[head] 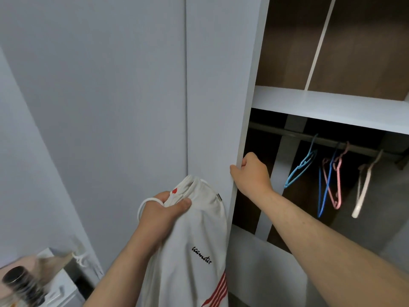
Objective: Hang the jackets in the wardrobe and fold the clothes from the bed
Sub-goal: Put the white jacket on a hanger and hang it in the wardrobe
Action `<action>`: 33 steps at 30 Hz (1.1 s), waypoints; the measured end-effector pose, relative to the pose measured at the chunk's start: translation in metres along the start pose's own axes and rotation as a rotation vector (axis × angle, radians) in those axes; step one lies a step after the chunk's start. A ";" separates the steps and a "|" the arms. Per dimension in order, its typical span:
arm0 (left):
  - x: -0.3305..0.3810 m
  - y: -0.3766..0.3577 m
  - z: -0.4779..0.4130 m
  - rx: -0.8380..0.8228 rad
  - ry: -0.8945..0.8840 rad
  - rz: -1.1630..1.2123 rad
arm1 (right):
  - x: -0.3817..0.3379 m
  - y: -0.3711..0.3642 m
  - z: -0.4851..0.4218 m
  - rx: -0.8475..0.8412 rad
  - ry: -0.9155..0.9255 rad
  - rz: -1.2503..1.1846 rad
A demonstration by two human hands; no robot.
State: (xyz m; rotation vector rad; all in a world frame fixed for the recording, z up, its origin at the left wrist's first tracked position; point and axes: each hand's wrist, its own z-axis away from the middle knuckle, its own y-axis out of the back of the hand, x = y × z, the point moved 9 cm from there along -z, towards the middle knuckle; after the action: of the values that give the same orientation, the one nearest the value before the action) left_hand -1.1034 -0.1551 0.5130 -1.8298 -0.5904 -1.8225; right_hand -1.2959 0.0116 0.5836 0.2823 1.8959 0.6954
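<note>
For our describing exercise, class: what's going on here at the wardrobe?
A person stands at a wardrobe. Their left hand grips a white jacket with red stripes near its collar, and their right hand grips the edge of the wardrobe door. Inside, several empty hangers hang on the rail. The jacket is not yet hung.

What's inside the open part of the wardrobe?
Bare coloured hangers on a dark rail under a white shelf. The door hides everything further left.
</note>
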 end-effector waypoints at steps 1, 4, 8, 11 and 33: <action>-0.004 0.005 -0.001 0.002 0.003 -0.011 | -0.003 -0.004 0.003 0.002 0.005 -0.001; -0.013 0.024 -0.008 0.008 0.010 -0.048 | -0.015 -0.016 0.009 -0.001 0.027 0.000; -0.024 0.052 -0.021 0.000 0.028 -0.070 | -0.033 -0.036 0.019 -0.025 0.068 -0.044; -0.028 0.073 -0.029 -0.024 0.034 -0.066 | -0.051 -0.058 0.027 -0.042 0.100 -0.039; -0.045 0.222 -0.042 0.006 0.042 -0.106 | -0.177 -0.218 0.036 0.024 0.067 0.145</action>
State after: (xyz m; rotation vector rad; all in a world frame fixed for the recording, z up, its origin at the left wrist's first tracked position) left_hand -1.0010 -0.3539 0.4589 -1.7829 -0.6875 -1.9206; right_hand -1.1632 -0.2386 0.5810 0.4196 1.9622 0.7883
